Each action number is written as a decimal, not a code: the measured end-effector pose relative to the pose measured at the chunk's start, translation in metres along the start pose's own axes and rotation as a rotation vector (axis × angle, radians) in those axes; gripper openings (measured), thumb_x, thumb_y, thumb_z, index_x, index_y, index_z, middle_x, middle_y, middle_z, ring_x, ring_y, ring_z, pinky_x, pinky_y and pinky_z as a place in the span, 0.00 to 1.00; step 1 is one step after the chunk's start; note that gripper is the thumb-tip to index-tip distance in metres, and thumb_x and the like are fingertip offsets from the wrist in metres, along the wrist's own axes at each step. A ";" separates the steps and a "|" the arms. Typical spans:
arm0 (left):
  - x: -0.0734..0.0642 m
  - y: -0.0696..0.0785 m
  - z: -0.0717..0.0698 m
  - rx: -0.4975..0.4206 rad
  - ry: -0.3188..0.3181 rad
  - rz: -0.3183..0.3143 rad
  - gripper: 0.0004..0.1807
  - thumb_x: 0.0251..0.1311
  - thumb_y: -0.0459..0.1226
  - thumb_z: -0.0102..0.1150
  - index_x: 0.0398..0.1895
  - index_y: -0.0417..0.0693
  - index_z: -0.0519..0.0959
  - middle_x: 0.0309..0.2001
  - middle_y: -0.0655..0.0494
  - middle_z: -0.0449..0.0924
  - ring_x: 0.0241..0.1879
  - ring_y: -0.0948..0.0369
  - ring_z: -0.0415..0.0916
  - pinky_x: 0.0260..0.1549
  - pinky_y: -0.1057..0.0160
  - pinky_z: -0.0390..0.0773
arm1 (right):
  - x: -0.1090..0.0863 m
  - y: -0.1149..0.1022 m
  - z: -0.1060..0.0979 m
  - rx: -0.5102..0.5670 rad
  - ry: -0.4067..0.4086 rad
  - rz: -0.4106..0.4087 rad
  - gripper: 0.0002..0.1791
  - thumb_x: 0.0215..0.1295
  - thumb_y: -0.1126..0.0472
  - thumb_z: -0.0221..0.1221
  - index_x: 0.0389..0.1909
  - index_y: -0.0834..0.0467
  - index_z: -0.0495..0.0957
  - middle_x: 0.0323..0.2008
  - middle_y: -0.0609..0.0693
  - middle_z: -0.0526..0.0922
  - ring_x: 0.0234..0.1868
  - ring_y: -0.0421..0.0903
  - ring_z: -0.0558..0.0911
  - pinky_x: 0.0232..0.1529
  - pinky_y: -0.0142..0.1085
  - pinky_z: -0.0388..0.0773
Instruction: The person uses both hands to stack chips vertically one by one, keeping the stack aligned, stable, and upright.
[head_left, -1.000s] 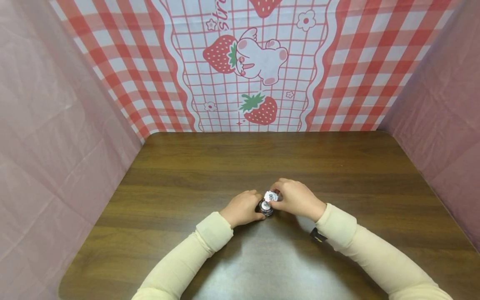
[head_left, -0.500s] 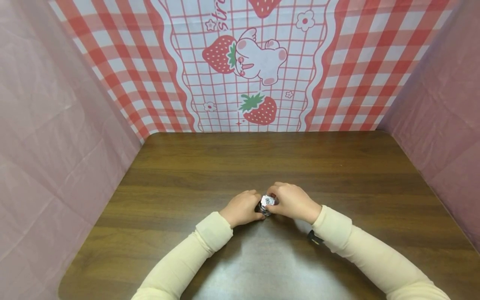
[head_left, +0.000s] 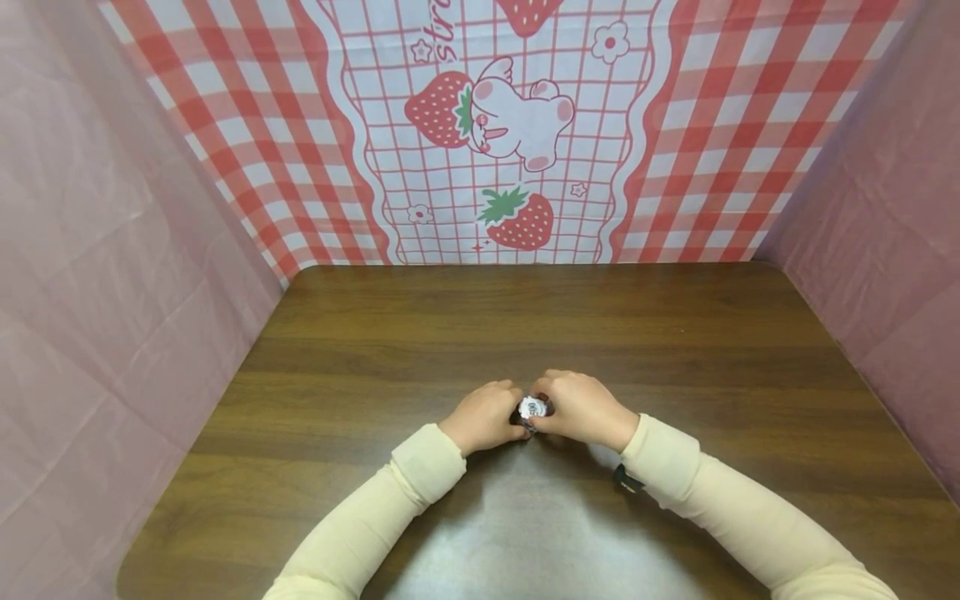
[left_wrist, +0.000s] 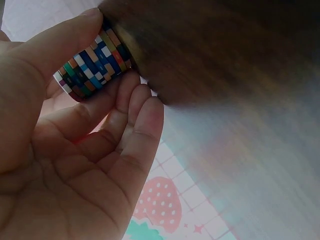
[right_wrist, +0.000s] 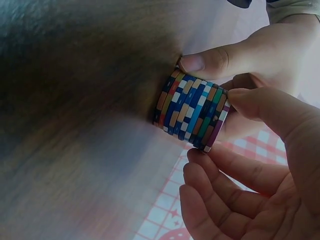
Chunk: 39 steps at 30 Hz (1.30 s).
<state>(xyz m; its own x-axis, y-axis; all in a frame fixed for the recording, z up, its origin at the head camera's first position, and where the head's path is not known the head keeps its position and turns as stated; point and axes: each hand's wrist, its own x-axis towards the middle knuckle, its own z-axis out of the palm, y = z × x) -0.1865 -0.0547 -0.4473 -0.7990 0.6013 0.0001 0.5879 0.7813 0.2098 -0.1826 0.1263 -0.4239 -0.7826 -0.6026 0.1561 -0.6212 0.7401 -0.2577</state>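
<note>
A stack of poker chips (right_wrist: 187, 110) stands on the table, its edges striped in blue, white, tan, green and red. Around the lower part of the stack, my left hand (head_left: 483, 418) grips it, with the thumb (left_wrist: 75, 32) on one side and the fingers opposite. The top poker chip (head_left: 532, 407) has a white printed face and a purple and white edge. My right hand (head_left: 587, 410) pinches this chip by its rim between thumb (right_wrist: 250, 102) and fingertips, and it lies level on the stack. The left fingers partly hide the stack in the head view.
The brown wood-grain table (head_left: 480, 317) extends all around the hands. A red and white checked cloth (head_left: 675, 150) with strawberries hangs behind its far edge. Pink cloths (head_left: 135, 250) hang along the left and right sides. A dark band (head_left: 628, 478) sits at the right wrist.
My right hand has moved a little left and toward the person, bringing the white-faced chip from beside and above the stack onto its top. The left hand stays put.
</note>
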 end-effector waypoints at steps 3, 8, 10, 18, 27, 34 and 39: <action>0.000 0.000 0.000 -0.004 -0.001 -0.001 0.16 0.51 0.48 0.71 0.36 0.49 0.80 0.34 0.58 0.79 0.36 0.60 0.76 0.39 0.62 0.76 | 0.000 -0.001 0.000 -0.005 0.002 -0.006 0.15 0.50 0.51 0.70 0.36 0.54 0.84 0.32 0.44 0.81 0.30 0.39 0.77 0.30 0.36 0.76; -0.001 0.000 0.000 -0.010 0.000 0.000 0.16 0.50 0.47 0.71 0.36 0.49 0.80 0.34 0.58 0.79 0.37 0.60 0.76 0.40 0.62 0.77 | 0.000 -0.001 0.000 -0.007 0.004 -0.004 0.15 0.50 0.51 0.71 0.36 0.54 0.84 0.31 0.44 0.81 0.29 0.39 0.76 0.28 0.35 0.75; -0.001 0.000 0.000 -0.010 0.002 0.001 0.16 0.50 0.47 0.71 0.36 0.49 0.80 0.34 0.58 0.79 0.37 0.60 0.77 0.41 0.62 0.77 | 0.000 -0.002 0.001 -0.006 0.007 -0.001 0.15 0.49 0.51 0.71 0.35 0.54 0.84 0.31 0.44 0.80 0.29 0.39 0.76 0.28 0.35 0.75; -0.001 0.000 0.000 -0.018 0.001 -0.003 0.16 0.50 0.47 0.72 0.38 0.49 0.80 0.35 0.57 0.80 0.38 0.60 0.77 0.40 0.62 0.77 | -0.001 -0.003 0.002 -0.015 0.024 -0.004 0.14 0.49 0.53 0.70 0.35 0.54 0.83 0.30 0.44 0.80 0.29 0.39 0.76 0.29 0.34 0.76; -0.001 0.000 0.000 -0.015 0.006 0.002 0.16 0.49 0.46 0.72 0.37 0.49 0.80 0.34 0.58 0.79 0.36 0.60 0.77 0.38 0.62 0.77 | -0.002 -0.004 0.003 -0.023 0.041 -0.020 0.14 0.49 0.53 0.70 0.34 0.55 0.83 0.29 0.45 0.79 0.29 0.38 0.75 0.29 0.34 0.75; 0.000 0.001 0.000 -0.012 0.001 0.002 0.16 0.50 0.47 0.72 0.36 0.49 0.80 0.34 0.58 0.79 0.37 0.60 0.77 0.39 0.62 0.77 | -0.002 -0.004 0.003 -0.028 0.049 -0.022 0.13 0.48 0.53 0.70 0.33 0.54 0.83 0.29 0.44 0.79 0.28 0.38 0.75 0.27 0.33 0.74; 0.001 0.000 0.001 -0.008 0.006 0.010 0.16 0.49 0.47 0.72 0.36 0.49 0.80 0.33 0.58 0.80 0.37 0.60 0.77 0.40 0.61 0.77 | -0.002 -0.004 0.004 -0.032 0.051 -0.023 0.13 0.48 0.53 0.71 0.34 0.54 0.83 0.28 0.44 0.78 0.27 0.38 0.75 0.26 0.33 0.73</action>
<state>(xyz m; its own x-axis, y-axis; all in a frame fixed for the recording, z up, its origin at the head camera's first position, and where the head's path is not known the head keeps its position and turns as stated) -0.1867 -0.0540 -0.4482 -0.7939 0.6079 0.0082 0.5948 0.7739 0.2173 -0.1782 0.1239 -0.4272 -0.7684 -0.6043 0.2105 -0.6396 0.7358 -0.2225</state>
